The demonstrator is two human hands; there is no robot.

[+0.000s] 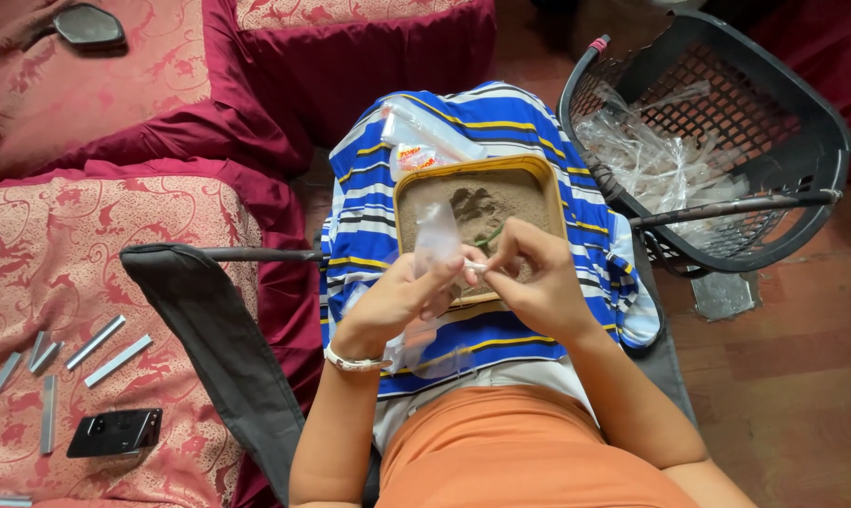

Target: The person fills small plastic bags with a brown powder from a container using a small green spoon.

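lap cloth: a blue, white and yellow striped cloth [501, 122] spread over the lap
on the cloth: a tray [538, 174] of brown powder
red cushion [115, 254]: grey staple strips [94, 341], a black phone [115, 432]
floor [783, 376]: a black basket [802, 103]

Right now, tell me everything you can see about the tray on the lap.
The tray is shallow and rectangular with a yellowish rim, filled with brown powder that shows dents. It lies flat on a blue striped cloth over the lap. Small packets rest at its far edge. Both hands cover its near side.
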